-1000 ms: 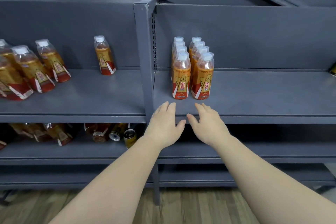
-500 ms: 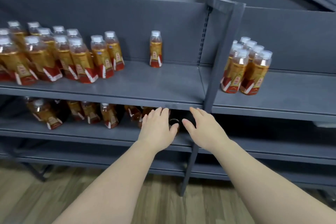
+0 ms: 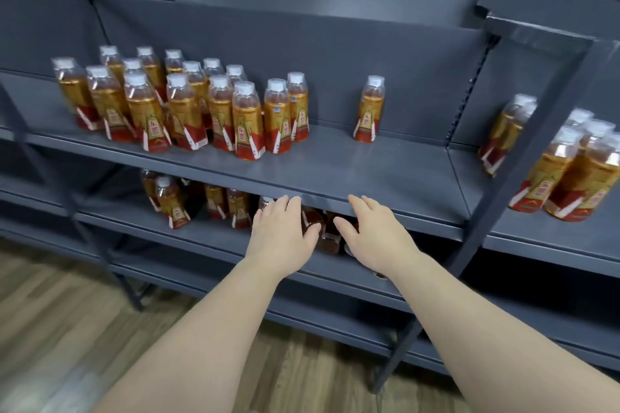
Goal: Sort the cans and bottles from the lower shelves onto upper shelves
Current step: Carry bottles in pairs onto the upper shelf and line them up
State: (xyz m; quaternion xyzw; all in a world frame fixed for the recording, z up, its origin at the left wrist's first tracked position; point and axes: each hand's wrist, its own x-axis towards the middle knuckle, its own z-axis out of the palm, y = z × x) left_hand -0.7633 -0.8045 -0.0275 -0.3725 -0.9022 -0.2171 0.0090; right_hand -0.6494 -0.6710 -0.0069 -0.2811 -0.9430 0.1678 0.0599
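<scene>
Because the drinks left to move sit in shadow under the upper shelf (image 3: 352, 164), both hands are held low and forward at that gap, not up by the stocked rows. The left hand (image 3: 283, 231) and the right hand (image 3: 375, 235) hover palm-down side by side, near each other but apart, with their tips about level with the shelf's front lip. The left fingers (image 3: 285, 208) and the right fingers (image 3: 365, 208) are straight and close together, thumbs spread inward, and neither hand holds anything. Between and just behind the hands, on the lower shelf (image 3: 214, 238), are some dark brown containers (image 3: 328, 235), too shaded to tell as cans or bottles. They look like the next pick, perhaps one for each hand, which would explain the paired reach. Further left on that shelf the lower bottles (image 3: 172, 203) stand tucked back under the overhang. Above, the sorted bottles (image 3: 188, 111) stand upright in tight rows at the left, caps up. A lone bottle (image 3: 369, 111) stands well apart to their right, and the bare shelf around it could take more. Past the slanting post (image 3: 496, 208), another group (image 3: 570, 174) stands in the next bay. I judge the sorting well along but unfinished. The overhang means anything grasped must be drawn out forward before it is lifted.
</scene>
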